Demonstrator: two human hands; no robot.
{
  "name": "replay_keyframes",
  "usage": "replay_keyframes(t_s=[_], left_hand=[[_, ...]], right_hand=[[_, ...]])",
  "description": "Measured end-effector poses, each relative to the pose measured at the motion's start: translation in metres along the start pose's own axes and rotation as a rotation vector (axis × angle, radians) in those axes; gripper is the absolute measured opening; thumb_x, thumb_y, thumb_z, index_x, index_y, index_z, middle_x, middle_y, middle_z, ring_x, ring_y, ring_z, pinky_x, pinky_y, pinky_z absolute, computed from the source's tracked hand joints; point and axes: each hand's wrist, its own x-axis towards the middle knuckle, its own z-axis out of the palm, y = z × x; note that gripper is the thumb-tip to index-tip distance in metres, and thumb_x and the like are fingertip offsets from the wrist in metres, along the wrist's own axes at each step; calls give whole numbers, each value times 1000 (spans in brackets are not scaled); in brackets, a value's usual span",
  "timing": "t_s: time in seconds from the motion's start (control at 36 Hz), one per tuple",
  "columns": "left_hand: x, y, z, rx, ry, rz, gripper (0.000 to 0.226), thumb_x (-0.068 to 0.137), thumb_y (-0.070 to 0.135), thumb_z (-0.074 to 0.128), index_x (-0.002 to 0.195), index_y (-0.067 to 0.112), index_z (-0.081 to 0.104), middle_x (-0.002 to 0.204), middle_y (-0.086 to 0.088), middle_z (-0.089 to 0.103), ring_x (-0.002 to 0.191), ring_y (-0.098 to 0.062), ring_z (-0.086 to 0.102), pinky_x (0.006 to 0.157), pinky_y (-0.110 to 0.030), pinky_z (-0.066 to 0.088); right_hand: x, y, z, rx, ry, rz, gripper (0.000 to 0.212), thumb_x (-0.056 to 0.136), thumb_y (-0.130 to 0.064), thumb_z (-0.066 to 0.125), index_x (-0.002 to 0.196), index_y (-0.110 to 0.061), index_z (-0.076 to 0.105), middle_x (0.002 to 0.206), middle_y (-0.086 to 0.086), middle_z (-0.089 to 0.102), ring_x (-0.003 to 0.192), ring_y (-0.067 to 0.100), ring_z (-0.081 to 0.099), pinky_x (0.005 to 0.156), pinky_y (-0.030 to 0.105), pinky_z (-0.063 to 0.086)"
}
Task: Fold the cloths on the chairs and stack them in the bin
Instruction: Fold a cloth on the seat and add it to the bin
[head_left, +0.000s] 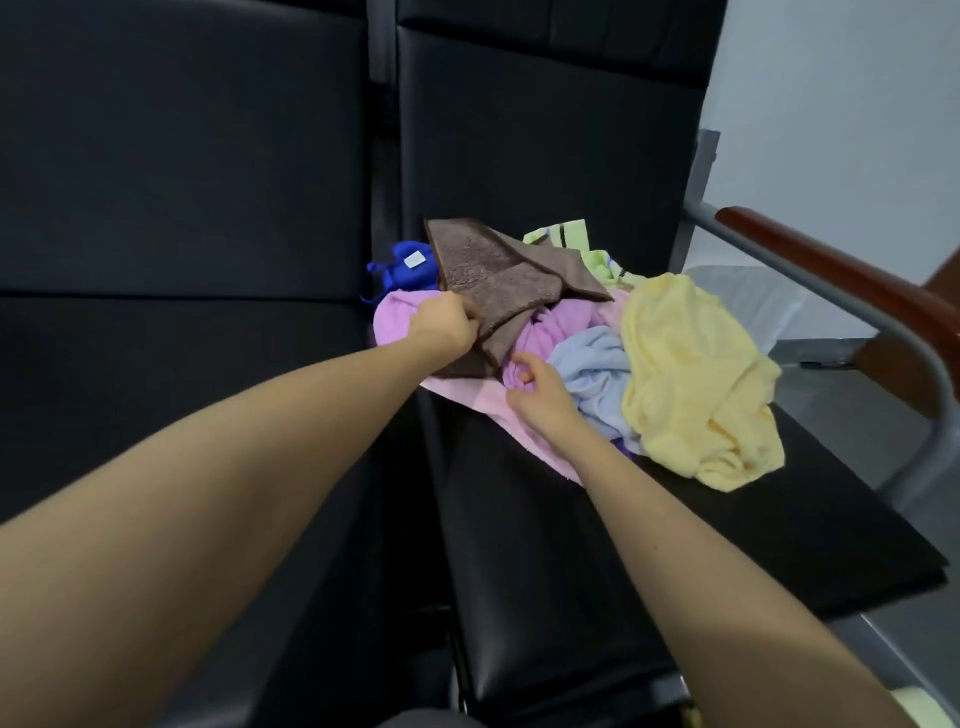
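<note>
A heap of cloths lies on the right black chair seat (649, 540). On top at the back is a brown cloth (498, 275); my left hand (441, 325) grips its near edge. My right hand (537, 387) hovers with loosely curled fingers over the pink cloth (467, 400) and the purple cloth (550, 325), holding nothing that I can see. A light blue cloth (595, 371) and a yellow cloth (691, 384) lie to the right. A dark blue cloth (408, 265) and a green striped cloth (566, 234) lie behind. No bin is in view.
A second black chair (182, 338) stands to the left, with a narrow gap between the seats. On the right a grey metal frame (852, 312) carries a brown wooden armrest (852, 275). A pale wall (831, 104) is behind it.
</note>
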Motion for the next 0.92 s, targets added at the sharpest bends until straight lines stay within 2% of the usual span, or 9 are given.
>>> replay_keyframes(t_s=[0.11, 0.19, 0.28, 0.42, 0.56, 0.64, 0.75, 0.83, 0.92], left_hand=[[-3, -4, 6, 45, -65, 33, 52, 82, 28, 68, 127, 16, 47, 126, -13, 46, 117, -32, 45, 94, -39, 41], [-5, -3, 10, -4, 29, 54, 27, 90, 15, 55, 116, 11, 63, 115, -14, 61, 107, -32, 57, 82, -35, 47], [-10, 9, 1, -181, 209, 80, 22, 94, 11, 48, 106, 5, 65, 113, -17, 56, 104, -32, 54, 83, -36, 44], [-34, 38, -44, -530, 312, 158, 16, 98, 7, 36, 103, 2, 50, 93, -16, 50, 88, -31, 50, 70, -25, 31], [-75, 33, -111, -434, 381, 409, 15, 95, 8, 43, 101, 0, 54, 89, -12, 63, 79, -14, 54, 67, -20, 35], [-97, 20, -148, -356, 322, 525, 17, 91, 7, 49, 103, -2, 58, 90, -4, 64, 76, 0, 51, 67, -6, 36], [-119, -1, -193, -192, 213, 509, 25, 91, 22, 59, 109, 5, 57, 97, 2, 61, 86, -6, 54, 68, -6, 37], [-133, -22, -226, -140, 101, 414, 36, 89, 37, 63, 109, 9, 55, 96, 4, 58, 84, -7, 53, 69, -16, 42], [-148, -48, -252, -224, -68, 347, 30, 88, 39, 64, 103, 15, 53, 83, 10, 57, 65, 6, 55, 54, -19, 47]], right_hand=[[0, -4, 1, -8, -2, 8, 54, 86, 1, 50, 138, -8, 44, 125, 11, 48, 105, 19, 46, 78, 16, 31], [-4, -7, 1, -40, -34, 9, 52, 87, 0, 48, 139, -6, 42, 130, 13, 48, 112, 23, 47, 86, 20, 33], [-12, -13, -7, -62, -4, -37, 48, 89, 1, 45, 136, -5, 44, 131, 15, 50, 120, 27, 47, 93, 22, 34], [-27, -44, -33, -40, 403, -153, 38, 87, -2, 47, 124, -9, 54, 119, 9, 55, 109, 25, 54, 93, 33, 45], [-49, -120, -46, -165, 411, -497, 64, 72, -20, 54, 135, -13, 45, 129, 10, 46, 118, 27, 46, 98, 39, 37], [-61, -168, -40, -154, 225, -573, 74, 68, -35, 52, 140, -23, 39, 134, 3, 45, 123, 22, 44, 104, 39, 35], [-71, -211, -22, -101, 92, -552, 62, 78, -11, 56, 137, -23, 39, 123, 1, 61, 110, 22, 58, 93, 40, 47], [-76, -238, -6, -216, 90, -580, 49, 84, -12, 53, 132, -22, 49, 121, 6, 63, 108, 25, 58, 92, 39, 48], [-83, -260, 5, -167, 74, -641, 28, 83, -11, 58, 111, -10, 66, 105, 9, 68, 98, 24, 61, 87, 38, 49]])
